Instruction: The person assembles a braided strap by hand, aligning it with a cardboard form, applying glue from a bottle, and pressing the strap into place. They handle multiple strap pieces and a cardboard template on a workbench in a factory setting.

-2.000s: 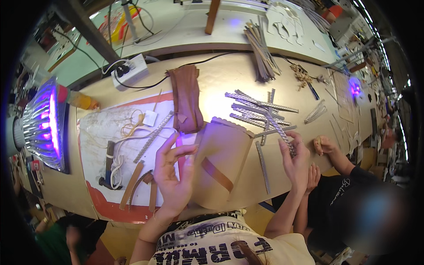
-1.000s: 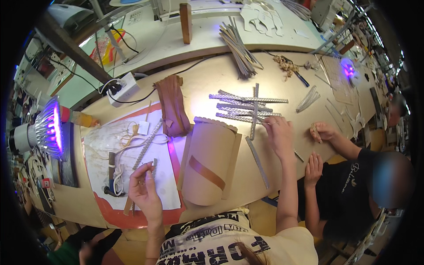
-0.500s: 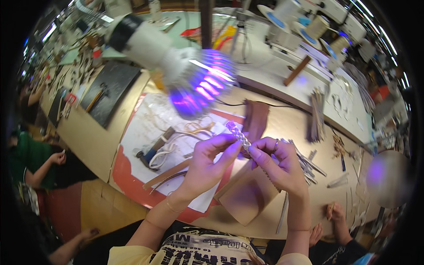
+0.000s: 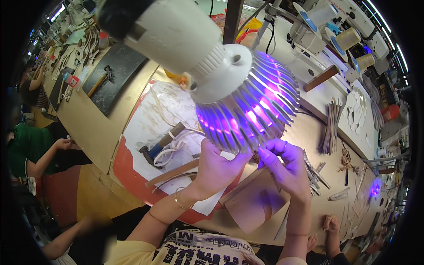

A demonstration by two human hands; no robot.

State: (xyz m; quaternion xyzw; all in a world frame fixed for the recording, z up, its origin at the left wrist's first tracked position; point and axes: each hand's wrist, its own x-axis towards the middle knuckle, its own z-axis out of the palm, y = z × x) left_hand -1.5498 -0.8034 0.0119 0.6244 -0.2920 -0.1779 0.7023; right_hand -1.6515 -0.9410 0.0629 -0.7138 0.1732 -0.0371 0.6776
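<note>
My left hand [image 4: 221, 170] and my right hand [image 4: 286, 167] meet just under a large lamp that glows violet [image 4: 251, 101]. Between them is a braided strap [image 4: 273, 178], both hands pinching it. Its upper end, along with some of my fingertips, disappears behind the lamp's ribbed metal head. The strap's tail hangs below my right fingers. Beneath my hands lies a flat brown board or folded sheet [image 4: 251, 205]. To the left, a hammer with a blue and brown handle [image 4: 164, 143] rests beside looped white straps [image 4: 165, 155].
A white sheet [image 4: 143, 119] covers a red mat [image 4: 130, 170]. Several braided strips [image 4: 314, 174] lie right of my hands, and a strip bundle [image 4: 332, 126] farther back. Thread spools [image 4: 344, 39] stand at the back right. A black slab [image 4: 119, 70] lies far left. Other people sit on both sides.
The lamp looks much larger and lower right in view, now covering the upper braid. My hands sit slightly lower, still together on the strap. The whole view has shifted a little.
</note>
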